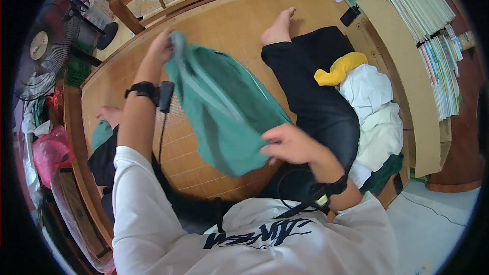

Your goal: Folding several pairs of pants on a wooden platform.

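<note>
A green garment (229, 122) with pale stripes hangs between my hands, above the wooden mat and between my spread legs. My left hand (164, 47) grips its upper left end, where the cloth bunches at the fingers. At the lower right edge of the cloth is my right hand (284, 145), thumb and fingers at the fabric; whether they pinch it is blurred. Both wrists wear black straps with small devices. Beside my right leg lie a yellow cloth (340, 69), a white cloth (366, 89), a cream garment (382, 133) and a dark green cloth (384, 173).
A cardboard box (405, 84) stands along the right side, with stacked books (439, 76) beyond it. A black fan (40, 49) is at the far left, near a pink plastic bag (53, 152). A wooden rail (126, 11) borders the far side. Another green cloth (101, 133) lies by my left foot.
</note>
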Demonstrator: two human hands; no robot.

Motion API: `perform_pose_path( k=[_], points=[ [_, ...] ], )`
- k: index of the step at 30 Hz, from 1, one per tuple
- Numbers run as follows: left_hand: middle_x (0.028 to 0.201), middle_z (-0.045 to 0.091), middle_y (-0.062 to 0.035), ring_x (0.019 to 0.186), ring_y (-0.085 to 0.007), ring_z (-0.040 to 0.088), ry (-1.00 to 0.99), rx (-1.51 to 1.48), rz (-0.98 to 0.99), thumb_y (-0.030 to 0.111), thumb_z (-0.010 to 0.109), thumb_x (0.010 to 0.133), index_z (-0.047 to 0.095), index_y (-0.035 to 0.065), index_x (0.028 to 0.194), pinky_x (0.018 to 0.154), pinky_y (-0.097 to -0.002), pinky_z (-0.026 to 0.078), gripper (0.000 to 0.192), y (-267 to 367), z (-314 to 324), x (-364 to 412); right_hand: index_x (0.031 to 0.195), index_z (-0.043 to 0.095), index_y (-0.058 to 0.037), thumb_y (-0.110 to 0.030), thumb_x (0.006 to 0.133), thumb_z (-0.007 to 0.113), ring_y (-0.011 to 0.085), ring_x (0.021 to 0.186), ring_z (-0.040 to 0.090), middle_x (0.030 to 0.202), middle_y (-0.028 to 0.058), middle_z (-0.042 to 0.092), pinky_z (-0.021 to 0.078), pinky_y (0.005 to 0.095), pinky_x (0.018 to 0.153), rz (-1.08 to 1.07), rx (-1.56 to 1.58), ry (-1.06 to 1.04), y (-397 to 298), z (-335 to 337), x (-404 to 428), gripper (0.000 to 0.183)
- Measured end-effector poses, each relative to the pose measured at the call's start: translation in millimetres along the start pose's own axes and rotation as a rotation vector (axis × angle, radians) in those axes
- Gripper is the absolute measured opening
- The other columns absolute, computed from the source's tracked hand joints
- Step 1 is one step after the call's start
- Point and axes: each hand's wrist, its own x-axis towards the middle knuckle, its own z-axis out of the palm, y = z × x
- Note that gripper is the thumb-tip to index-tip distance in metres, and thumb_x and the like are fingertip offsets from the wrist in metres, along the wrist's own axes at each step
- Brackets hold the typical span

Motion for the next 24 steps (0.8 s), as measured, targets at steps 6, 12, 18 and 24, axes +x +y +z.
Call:
perform_pose_path(
  k=[6,12,18,24],
  points=[
    [0.096,0.055,-0.0067,0.089,-0.0200,0.053,0.031,0.498,0.382,0.035,0.064,0.077,0.051,0.0047,0.108,0.079,-0.0315,0.044,0.045,-55.2,74.5,-73.1,0.082,0.063,0.0073,-0.007,0.074,0.058,0.0177,0.051,0.060,0.068,0.0119,0.063,0.0496,0.0279,0.051,0.382,-0.334,0.415,109.4,-87.4,4.9,0.017],
    [0.094,0.057,-0.0039,0.083,-0.0157,0.052,-0.217,0.447,-0.252,0.041,0.056,0.080,0.052,0.0121,0.106,0.065,-0.0305,0.042,0.038,-209.6,16.1,-213.1,0.078,0.061,0.0100,-0.001,0.072,0.051,0.0240,0.053,0.063,0.066,0.0186,0.063,0.0499,0.0318,0.048,0.513,-0.537,0.450,119.0,-82.2,25.4,0.016],
    [0.079,0.057,0.0013,0.064,-0.0093,0.050,-0.212,0.388,-0.702,0.040,0.063,0.077,0.056,0.0130,0.086,0.057,-0.0266,0.038,0.029,-289.6,58.3,-279.0,0.078,0.061,0.0109,-0.001,0.074,0.048,0.0190,0.048,0.061,0.065,0.0166,0.063,0.0481,0.0311,0.043,0.470,-0.445,0.412,120.6,-84.8,23.7,0.019],
    [0.068,0.055,-0.0001,0.057,-0.0107,0.047,-0.152,0.301,-0.459,0.030,0.064,0.076,0.055,0.0093,0.072,0.052,-0.0246,0.036,0.023,-311.6,65.5,-265.9,0.079,0.061,0.0120,-0.003,0.074,0.049,0.0178,0.046,0.060,0.064,0.0163,0.063,0.0468,0.0291,0.043,0.434,-0.397,0.431,131.6,-88.3,27.3,0.020]
  ],
)
